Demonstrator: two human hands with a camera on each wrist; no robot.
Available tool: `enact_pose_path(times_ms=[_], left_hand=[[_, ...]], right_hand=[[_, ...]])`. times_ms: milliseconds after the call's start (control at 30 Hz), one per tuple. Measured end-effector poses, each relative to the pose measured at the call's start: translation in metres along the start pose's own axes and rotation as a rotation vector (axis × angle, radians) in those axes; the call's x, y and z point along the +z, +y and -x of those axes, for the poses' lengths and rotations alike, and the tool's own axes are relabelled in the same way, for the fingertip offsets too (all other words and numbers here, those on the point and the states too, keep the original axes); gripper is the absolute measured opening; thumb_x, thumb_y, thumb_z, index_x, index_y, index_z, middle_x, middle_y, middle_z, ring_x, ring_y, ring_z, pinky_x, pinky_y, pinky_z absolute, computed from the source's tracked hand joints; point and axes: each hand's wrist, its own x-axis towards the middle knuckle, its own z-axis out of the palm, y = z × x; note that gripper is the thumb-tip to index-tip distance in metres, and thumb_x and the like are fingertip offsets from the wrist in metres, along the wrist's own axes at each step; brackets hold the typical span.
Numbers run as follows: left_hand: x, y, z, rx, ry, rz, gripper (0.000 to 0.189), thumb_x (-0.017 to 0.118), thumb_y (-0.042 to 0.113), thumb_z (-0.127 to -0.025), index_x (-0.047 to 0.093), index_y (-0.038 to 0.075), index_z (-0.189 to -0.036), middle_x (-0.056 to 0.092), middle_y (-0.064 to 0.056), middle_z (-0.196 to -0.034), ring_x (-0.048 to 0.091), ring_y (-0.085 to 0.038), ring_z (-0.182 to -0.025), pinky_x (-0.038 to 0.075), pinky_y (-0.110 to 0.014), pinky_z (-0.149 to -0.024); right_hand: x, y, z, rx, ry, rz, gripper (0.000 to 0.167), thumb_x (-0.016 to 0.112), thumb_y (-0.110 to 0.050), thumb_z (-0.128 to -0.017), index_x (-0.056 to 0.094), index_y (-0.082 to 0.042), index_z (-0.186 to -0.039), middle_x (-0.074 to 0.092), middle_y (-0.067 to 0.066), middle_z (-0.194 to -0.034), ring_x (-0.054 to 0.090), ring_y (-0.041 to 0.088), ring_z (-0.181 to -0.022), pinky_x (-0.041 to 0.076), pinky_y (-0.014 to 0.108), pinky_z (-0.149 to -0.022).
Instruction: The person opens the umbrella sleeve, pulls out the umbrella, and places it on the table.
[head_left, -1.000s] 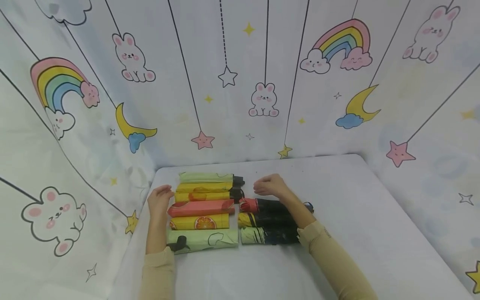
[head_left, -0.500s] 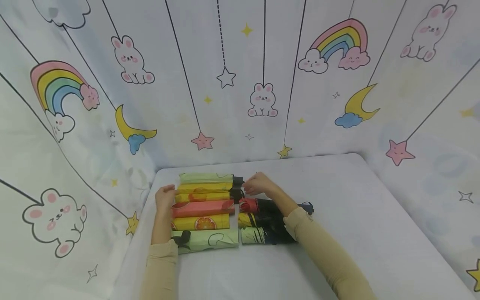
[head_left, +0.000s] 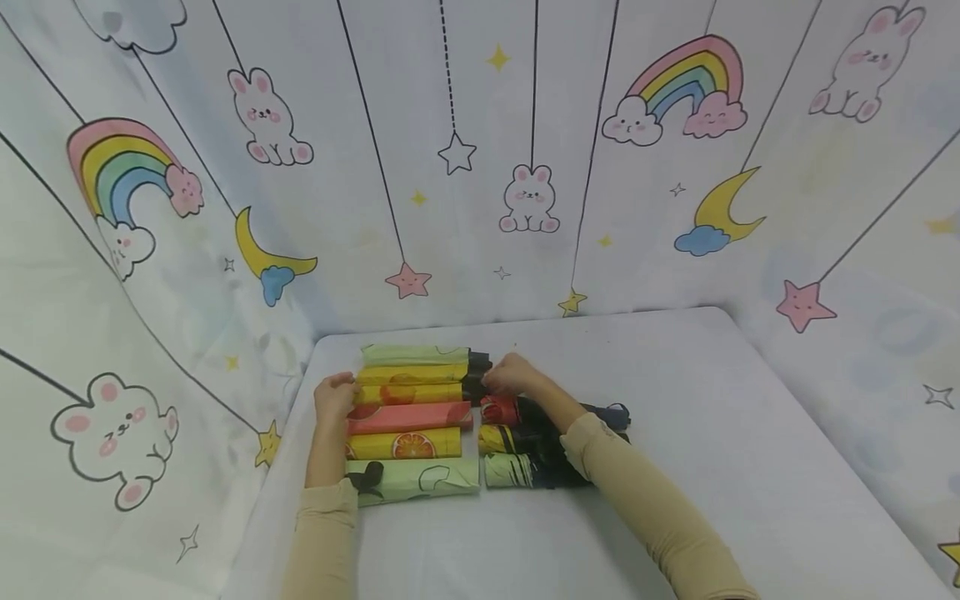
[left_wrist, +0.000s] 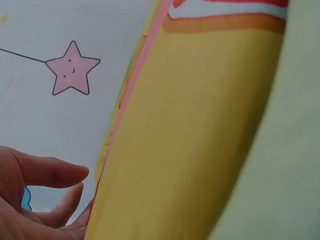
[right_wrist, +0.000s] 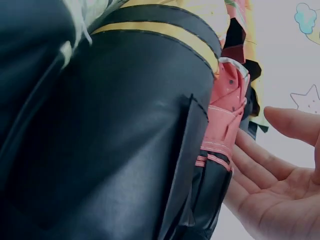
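Note:
Folded umbrellas in fruit-patterned covers lie side by side in a left row: pale green (head_left: pixel 415 356), yellow ones (head_left: pixel 412 393), a red one (head_left: pixel 412 417), an orange-slice one (head_left: pixel 412 445) and a front pale green one (head_left: pixel 427 479). My left hand (head_left: pixel 333 400) is at the left ends of the yellow ones; in the left wrist view its thumb and fingers stand apart, some fingers partly behind the covers. By the black handle ends (head_left: pixel 472 388) on the right is my right hand (head_left: pixel 517 375). Its fingers look extended in the right wrist view, tips hidden behind a red-and-black umbrella (right_wrist: pixel 222 120).
To the right, beneath my right forearm, lie black-lined umbrellas with red (head_left: pixel 498 409), yellow (head_left: pixel 495 438) and pale green (head_left: pixel 506 470) ends. All lie on a white-covered table (head_left: pixel 697 433). A printed cloth backdrop (head_left: pixel 637 275) encloses the far side and both flanks.
My right hand has moved left to the handle ends of the back umbrellas. My left hand has shifted slightly right, against their left ends. The umbrellas look nearly unmoved.

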Motion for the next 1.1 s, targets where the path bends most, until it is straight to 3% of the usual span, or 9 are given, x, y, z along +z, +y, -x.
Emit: enact_pose_path(times_ms=[167, 300, 433, 533, 667, 833, 1100], left_hand=[[-0.004, 0.000, 0.000, -0.029, -0.010, 0.050, 0.050, 0.058, -0.005, -0.094, 0.052, -0.008, -0.144, 0.053, -0.023, -0.143, 0.054, -0.021, -0.102, 0.052, -0.027, -0.079], [-0.008, 0.002, 0.001, -0.069, -0.037, 0.136, 0.053, 0.058, -0.007, -0.094, 0.050, -0.007, -0.146, 0.053, -0.020, -0.146, 0.050, -0.009, -0.074, 0.045, -0.022, -0.062], [-0.009, 0.000, 0.000, -0.102, -0.032, 0.193, 0.053, 0.059, -0.008, -0.095, 0.048, -0.005, -0.147, 0.055, -0.016, -0.141, 0.038, -0.003, -0.053, 0.042, -0.021, -0.057], [-0.009, -0.002, -0.001, -0.115, -0.018, 0.217, 0.053, 0.060, -0.008, -0.095, 0.048, -0.006, -0.146, 0.057, -0.015, -0.137, 0.048, -0.005, -0.059, 0.050, -0.022, -0.063], [-0.005, -0.006, -0.005, -0.109, -0.014, 0.237, 0.051, 0.064, -0.008, -0.094, 0.050, -0.007, -0.142, 0.059, -0.017, -0.136, 0.066, -0.009, -0.083, 0.058, -0.026, -0.082], [-0.002, -0.008, -0.007, -0.096, -0.001, 0.239, 0.053, 0.067, -0.005, -0.094, 0.049, -0.008, -0.144, 0.059, -0.021, -0.143, 0.068, -0.013, -0.100, 0.057, -0.027, -0.091], [-0.007, -0.010, -0.003, -0.096, 0.021, 0.260, 0.055, 0.068, -0.004, -0.095, 0.047, -0.009, -0.145, 0.060, -0.022, -0.143, 0.070, -0.014, -0.101, 0.058, -0.023, -0.082]], right_hand=[[0.004, -0.005, -0.001, 0.011, 0.024, 0.033, 0.022, 0.077, -0.019, -0.092, 0.077, 0.003, -0.096, 0.076, 0.011, -0.087, 0.075, 0.024, -0.078, 0.063, 0.033, -0.065], [0.009, -0.009, -0.001, -0.003, 0.038, 0.084, 0.023, 0.081, -0.020, -0.088, 0.075, 0.002, -0.088, 0.075, 0.011, -0.084, 0.072, 0.023, -0.073, 0.059, 0.032, -0.061], [0.013, -0.012, -0.002, 0.022, 0.047, 0.084, 0.036, 0.085, -0.021, -0.083, 0.070, 0.007, -0.100, 0.070, 0.012, -0.088, 0.068, 0.023, -0.075, 0.057, 0.032, -0.062], [0.016, -0.013, -0.004, 0.062, 0.057, 0.052, 0.058, 0.087, -0.022, -0.081, 0.062, 0.013, -0.120, 0.068, 0.017, -0.101, 0.066, 0.025, -0.083, 0.059, 0.036, -0.071], [0.018, -0.014, -0.005, 0.106, 0.100, 0.054, 0.075, 0.089, -0.017, -0.078, 0.053, 0.014, -0.137, 0.065, 0.022, -0.119, 0.066, 0.029, -0.093, 0.061, 0.042, -0.084], [0.020, -0.015, -0.005, 0.135, 0.152, 0.137, 0.072, 0.090, -0.011, -0.072, 0.056, 0.011, -0.132, 0.065, 0.023, -0.124, 0.064, 0.031, -0.104, 0.060, 0.046, -0.093], [0.022, -0.010, -0.006, 0.120, 0.165, 0.075, 0.065, 0.096, -0.012, -0.068, 0.063, 0.011, -0.119, 0.067, 0.022, -0.117, 0.065, 0.032, -0.104, 0.060, 0.044, -0.094]])
